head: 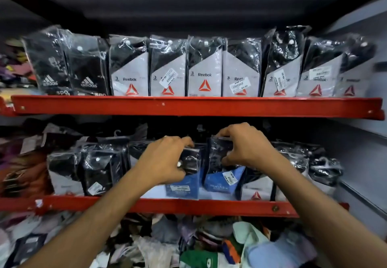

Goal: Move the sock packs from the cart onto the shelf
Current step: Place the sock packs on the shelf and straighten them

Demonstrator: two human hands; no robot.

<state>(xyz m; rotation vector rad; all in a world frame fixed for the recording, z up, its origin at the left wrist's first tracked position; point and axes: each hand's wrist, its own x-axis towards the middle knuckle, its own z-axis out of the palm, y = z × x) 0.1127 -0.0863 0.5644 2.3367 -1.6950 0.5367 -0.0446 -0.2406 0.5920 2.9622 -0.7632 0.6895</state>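
Note:
Two sock packs with blue card bottoms stand side by side in the middle of the lower red shelf (pixel 159 206). My left hand (pixel 167 161) grips the top of the left blue pack (pixel 184 186). My right hand (pixel 245 146) pinches the top of the right blue pack (pixel 219 181). Both packs are upright in clear plastic, with black socks showing above the blue card. The cart is out of view.
The upper red shelf (pixel 188 105) carries a full row of Reebok packs (pixel 204 70) and two Adidas packs (pixel 69 66) at its left. More black packs (pixel 92 167) flank my hands on the lower shelf. Below lies a heap of loose mixed socks (pixel 188 244). A grey wall (pixel 364 121) closes the right side.

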